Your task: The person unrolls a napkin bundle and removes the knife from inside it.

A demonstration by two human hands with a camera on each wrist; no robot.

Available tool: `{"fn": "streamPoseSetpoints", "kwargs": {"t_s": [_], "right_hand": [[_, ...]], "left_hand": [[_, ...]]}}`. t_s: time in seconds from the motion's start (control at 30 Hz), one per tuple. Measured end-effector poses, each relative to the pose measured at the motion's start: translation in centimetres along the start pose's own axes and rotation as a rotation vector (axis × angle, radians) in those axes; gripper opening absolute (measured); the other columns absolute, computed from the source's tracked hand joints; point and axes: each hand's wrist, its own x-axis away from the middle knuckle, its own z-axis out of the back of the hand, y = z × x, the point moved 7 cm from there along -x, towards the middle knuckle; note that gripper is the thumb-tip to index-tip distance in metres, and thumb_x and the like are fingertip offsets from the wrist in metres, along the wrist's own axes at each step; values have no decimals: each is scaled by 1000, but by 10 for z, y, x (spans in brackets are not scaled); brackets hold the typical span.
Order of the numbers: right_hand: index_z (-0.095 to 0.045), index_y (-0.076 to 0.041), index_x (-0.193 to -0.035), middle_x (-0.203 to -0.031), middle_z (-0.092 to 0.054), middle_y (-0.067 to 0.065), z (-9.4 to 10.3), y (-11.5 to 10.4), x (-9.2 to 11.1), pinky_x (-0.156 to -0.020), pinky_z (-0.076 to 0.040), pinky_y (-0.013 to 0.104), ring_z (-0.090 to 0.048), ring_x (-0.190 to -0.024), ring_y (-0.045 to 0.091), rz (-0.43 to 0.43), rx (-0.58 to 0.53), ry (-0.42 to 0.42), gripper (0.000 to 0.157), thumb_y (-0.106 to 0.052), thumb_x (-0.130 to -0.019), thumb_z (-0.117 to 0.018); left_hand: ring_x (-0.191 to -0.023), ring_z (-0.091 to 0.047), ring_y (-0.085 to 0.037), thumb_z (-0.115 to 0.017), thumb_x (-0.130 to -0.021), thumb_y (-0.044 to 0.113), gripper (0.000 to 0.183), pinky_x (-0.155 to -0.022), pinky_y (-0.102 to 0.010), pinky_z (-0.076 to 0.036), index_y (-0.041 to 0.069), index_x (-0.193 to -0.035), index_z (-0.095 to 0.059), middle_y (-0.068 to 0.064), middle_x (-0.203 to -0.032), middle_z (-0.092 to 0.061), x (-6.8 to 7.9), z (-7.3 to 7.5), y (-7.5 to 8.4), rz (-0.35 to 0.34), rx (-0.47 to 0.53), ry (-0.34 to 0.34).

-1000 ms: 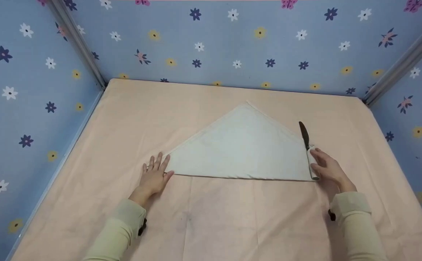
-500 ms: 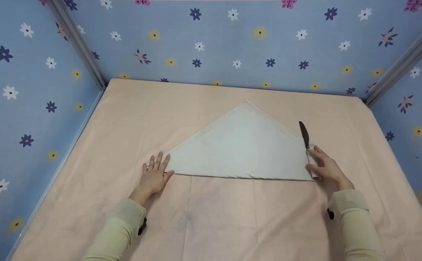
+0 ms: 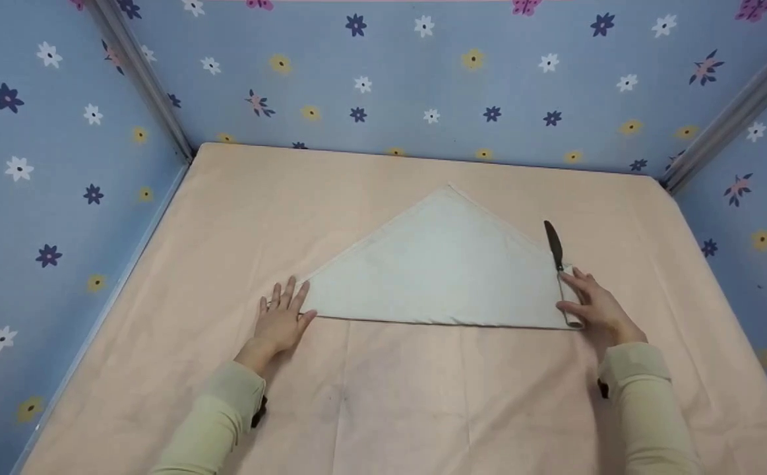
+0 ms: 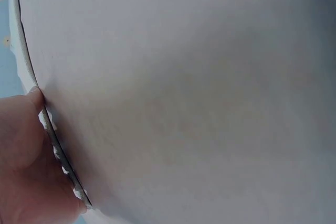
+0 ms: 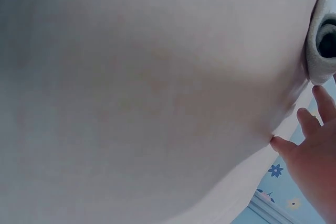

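Note:
In the head view a pale napkin (image 3: 423, 270) lies flat, its peak pointing to the far side and its lower edge straight. My left hand (image 3: 281, 324) rests on its left corner with fingers spread. At the right end the cloth is rolled into a narrow tube (image 3: 572, 310). A table knife (image 3: 554, 244) sticks out of the tube's far end, dark blade pointing away; its handle is hidden. My right hand (image 3: 601, 307) holds the tube, thumb across its near left side and fingertips by its upper end. The right wrist view shows the tube's spiral end (image 5: 326, 40).
A peach tablecloth (image 3: 396, 396) with faint creases covers the table. Blue flowered panels (image 3: 396, 86) stand along the back and both sides, joined by grey metal posts (image 3: 739, 99) at the corners.
My right thumb has shifted left across the tube and the fingers have closed nearer around it. My left hand, the flat cloth and the blade look almost unchanged.

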Motion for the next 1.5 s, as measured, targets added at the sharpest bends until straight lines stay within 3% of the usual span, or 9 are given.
{"fn": "streamPoseSetpoints", "kwargs": {"t_s": [0.4, 0.63, 0.97, 1.5], "right_hand": [[-32, 0, -138, -146, -12, 24, 4, 1, -1, -102, -5, 59, -1, -131, 44, 31, 42, 31, 63, -15, -85, -62], [-32, 0, -137, -145, -15, 24, 6, 4, 0, -103, -7, 56, -3, -131, 44, 7, 16, 59, 60, -9, -85, -60], [-30, -1, -139, -145, -18, 23, 11, 7, 4, -104, -8, 54, -7, -132, 43, -46, 3, 91, 60, -9, -87, -57], [-28, -2, -140, -141, -22, 29, 19, 13, 12, -101, -16, 56, -15, -129, 46, -43, -6, 114, 58, -12, -90, -53]], "left_hand": [[-132, 1, -43, -32, -97, 41, 61, -101, -60, -1, 8, -145, -13, -20, -148, -2, 0, 1, 0, -1, -1, -2], [-132, 1, -42, -32, -97, 41, 61, -101, -60, -1, 7, -145, -14, -19, -148, -2, 0, 1, 0, 2, -7, -2], [-132, 1, -42, -32, -97, 41, 61, -101, -60, -1, 7, -145, -13, -19, -148, -1, 0, 1, 0, 0, 0, -4], [-132, 0, -44, -33, -97, 39, 61, -101, -61, -2, 6, -144, -15, -20, -148, -2, 0, 0, 0, -12, -1, 11]]}}
